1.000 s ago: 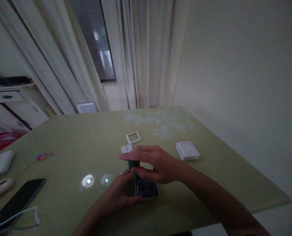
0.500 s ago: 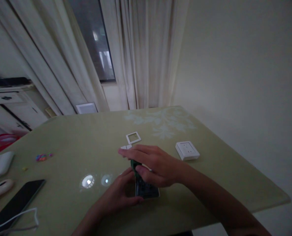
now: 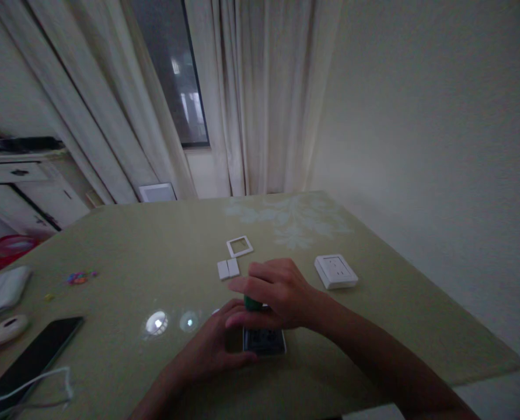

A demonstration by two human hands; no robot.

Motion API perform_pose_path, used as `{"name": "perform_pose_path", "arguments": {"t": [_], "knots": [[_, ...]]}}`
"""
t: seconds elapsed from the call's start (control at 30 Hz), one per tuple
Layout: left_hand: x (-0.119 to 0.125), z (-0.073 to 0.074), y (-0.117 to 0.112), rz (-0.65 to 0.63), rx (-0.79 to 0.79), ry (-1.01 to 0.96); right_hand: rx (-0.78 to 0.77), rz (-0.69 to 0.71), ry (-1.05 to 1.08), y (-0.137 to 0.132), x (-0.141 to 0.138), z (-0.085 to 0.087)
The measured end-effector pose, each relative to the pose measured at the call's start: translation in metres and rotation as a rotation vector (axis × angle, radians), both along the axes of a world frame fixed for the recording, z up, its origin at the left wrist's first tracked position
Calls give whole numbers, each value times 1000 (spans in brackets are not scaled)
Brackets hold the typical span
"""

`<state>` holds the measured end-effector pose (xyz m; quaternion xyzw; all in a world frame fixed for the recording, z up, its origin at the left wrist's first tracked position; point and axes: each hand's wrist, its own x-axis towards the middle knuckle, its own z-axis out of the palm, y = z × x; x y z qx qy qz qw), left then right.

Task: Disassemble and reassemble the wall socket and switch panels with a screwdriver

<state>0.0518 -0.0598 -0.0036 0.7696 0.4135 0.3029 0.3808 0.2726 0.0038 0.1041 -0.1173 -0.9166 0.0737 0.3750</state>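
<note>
head view: right hand (image 3: pixel 281 291) grips a green handle (image 3: pixel 252 304), left hand (image 3: pixel 216 337) holds a dark-faced box (image 3: pixel 265 343).

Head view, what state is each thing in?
Green handle: gripped by the right hand.
Dark-faced box: steadied by the left hand.
White square frame: flat, centre open.
Two white rocker plates: flat, side by side.
White wall socket: face up, nothing plugged in.
Smartphone: flat, screen dark.
Curtains: parted at the window.
Cabinet drawer: shut.

Two hands (image 3: pixel 279 291) (image 3: pixel 211 341) (one phone (image 3: pixel 36 359))
</note>
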Motion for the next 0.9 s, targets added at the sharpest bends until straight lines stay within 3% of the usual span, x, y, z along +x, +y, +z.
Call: {"name": "perform_pose_path", "arguments": {"t": [0.13, 0.27, 0.43, 0.57, 0.6, 0.63, 0.77, 0.8, 0.83, 0.9], "knots": [[-1, -2, -1, 13, -3, 11, -212, 132, -113, 0, 0, -1], [-2, -5, -1, 13, 15, 17, -78, -16, -40, 1, 0, 2], [-1, -5, -1, 3, -28, -10, -293, 257, -56, 1, 1, 5], [-2, -6, -1, 28, 17, 23, 26, -53, 112, 0, -1, -5], [-2, -5, -1, 17, 24, 22, 66, -76, 110, 0, -1, -5], [-2, -5, -1, 2, 26, 15, 46, -52, 76, 0, -1, -2], [0, -3, 0, -8, 3, -5, -273, 224, -86, 0, 1, 10], [0, -3, 0, -3, 2, -4, -279, 246, -70, 1, 1, 9], [0, -3, 1, -4, 3, 1, -228, 222, -31, 2, 0, 5], [0, -3, 2, -25, 12, 10, 42, 50, 109, 2, -1, -6]]}}
